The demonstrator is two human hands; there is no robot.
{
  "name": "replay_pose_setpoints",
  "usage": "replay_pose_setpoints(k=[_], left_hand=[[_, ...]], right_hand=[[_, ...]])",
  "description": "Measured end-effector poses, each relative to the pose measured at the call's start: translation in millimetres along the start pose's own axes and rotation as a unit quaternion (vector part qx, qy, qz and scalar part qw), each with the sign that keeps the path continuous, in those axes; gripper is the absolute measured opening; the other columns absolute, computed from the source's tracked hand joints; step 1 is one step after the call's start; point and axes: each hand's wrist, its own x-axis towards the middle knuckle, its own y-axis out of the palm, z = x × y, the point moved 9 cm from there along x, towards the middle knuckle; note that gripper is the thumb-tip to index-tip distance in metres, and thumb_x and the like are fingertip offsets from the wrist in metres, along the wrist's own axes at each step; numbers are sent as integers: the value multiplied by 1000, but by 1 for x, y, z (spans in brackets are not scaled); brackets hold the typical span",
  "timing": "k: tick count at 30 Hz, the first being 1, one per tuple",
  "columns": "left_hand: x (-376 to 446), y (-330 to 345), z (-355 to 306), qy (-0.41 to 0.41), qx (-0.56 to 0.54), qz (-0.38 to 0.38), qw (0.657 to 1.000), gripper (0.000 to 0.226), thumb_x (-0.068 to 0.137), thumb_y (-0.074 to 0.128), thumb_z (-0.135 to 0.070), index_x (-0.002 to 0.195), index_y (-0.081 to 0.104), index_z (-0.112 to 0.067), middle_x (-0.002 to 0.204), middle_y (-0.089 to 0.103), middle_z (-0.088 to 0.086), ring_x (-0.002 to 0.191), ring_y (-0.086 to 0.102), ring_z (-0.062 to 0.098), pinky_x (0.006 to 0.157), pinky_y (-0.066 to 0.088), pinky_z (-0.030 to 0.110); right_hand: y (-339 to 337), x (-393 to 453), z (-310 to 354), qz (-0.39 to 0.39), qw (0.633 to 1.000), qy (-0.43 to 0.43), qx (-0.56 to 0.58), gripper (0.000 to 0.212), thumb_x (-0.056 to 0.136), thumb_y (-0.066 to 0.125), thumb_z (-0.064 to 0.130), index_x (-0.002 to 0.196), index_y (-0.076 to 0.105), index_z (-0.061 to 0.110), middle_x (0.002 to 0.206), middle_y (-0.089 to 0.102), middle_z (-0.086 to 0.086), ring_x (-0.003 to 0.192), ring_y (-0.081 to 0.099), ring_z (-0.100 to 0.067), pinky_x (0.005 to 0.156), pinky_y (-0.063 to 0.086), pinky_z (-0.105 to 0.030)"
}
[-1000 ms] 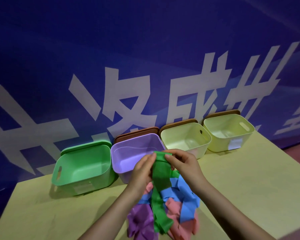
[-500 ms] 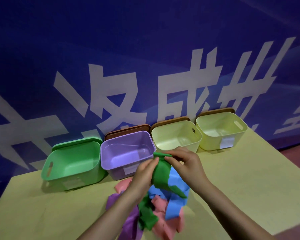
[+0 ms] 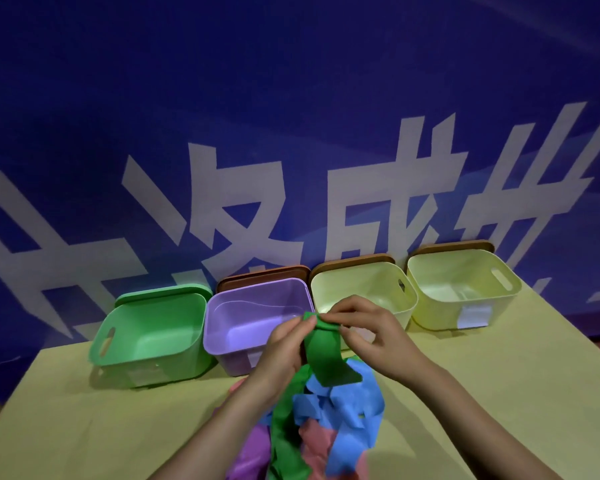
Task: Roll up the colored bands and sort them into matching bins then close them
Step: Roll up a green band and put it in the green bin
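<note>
My left hand (image 3: 284, 344) and right hand (image 3: 368, 334) both pinch the green band's (image 3: 323, 355) top end, above the band pile (image 3: 326, 427), near 4 open bins (image 3: 257, 320).

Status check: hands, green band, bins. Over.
Left hand and right hand both pinch green band's top end. Roll barely started, tail hangs into pile. Green bin open, empty, path unobstructed.
</note>
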Motion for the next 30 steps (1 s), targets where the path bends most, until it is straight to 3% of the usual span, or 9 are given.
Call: replay_pose_setpoints(k=[3,5,8,11,15,19,24,26,30], left_hand=[[7,8,-1,11,63,31,997,19,97,47,-10,96,66,-7,79,67,7,65,64,10,54,47,19],[11,14,-4,31,102,40,994,19,98,46,-8,101,65,-6,70,66,-1,56,60,3,48,42,12],[20,16,-8,77,152,38,985,14,97,50,-6,99,64,-7,71,67,-1,63,60,9,58,44,17],[22,15,-5,95,179,24,979,8,92,58,-12,94,65,-12,84,68,9,78,61,16,72,46,32],[17,10,5,64,155,10,986,22,93,55,-5,86,70,-19,78,72,-3,75,65,8,72,51,27],[15,1,0,87,160,-8,983,15,85,62,-34,77,71,-24,73,64,3,73,58,19,71,44,39],[8,8,-14,153,163,14,975,47,80,57,-44,79,53,3,72,50,13,68,46,17,63,37,34],[9,9,-13,132,135,6,982,43,80,62,-40,80,56,3,74,53,15,70,48,20,64,38,34],[12,-1,4,57,72,-31,995,18,80,70,-37,81,74,-19,86,68,14,83,60,29,81,46,46]], right_hand=[[-5,2,-16,-23,995,68,63,22,87,59,28,102,75,24,97,65,10,97,62,-9,83,46,-16],[-5,1,-32,-48,988,116,90,18,86,67,21,103,71,27,94,66,7,90,62,-6,80,48,-20],[2,-6,-55,-63,966,194,158,30,85,70,9,109,65,26,92,66,-14,81,61,-12,79,54,-35],[5,-12,-62,-75,960,208,173,22,85,67,2,92,68,22,85,67,-22,74,61,-15,73,53,-33],[10,-17,-66,-76,950,219,210,11,85,67,0,86,67,10,73,60,-22,63,56,-14,62,48,-24],[27,-17,-65,-44,922,237,303,7,82,70,2,83,67,9,65,57,-12,55,54,-14,56,44,-22],[43,-21,-66,-47,848,264,457,4,77,65,8,79,68,9,57,53,-5,51,50,-11,52,41,-19],[41,-22,-64,-58,846,263,461,4,77,64,9,80,67,6,57,53,-3,52,49,-10,53,42,-18],[29,-20,-61,-82,886,245,385,13,78,65,14,85,69,5,63,59,-2,55,50,-10,57,43,-19]])
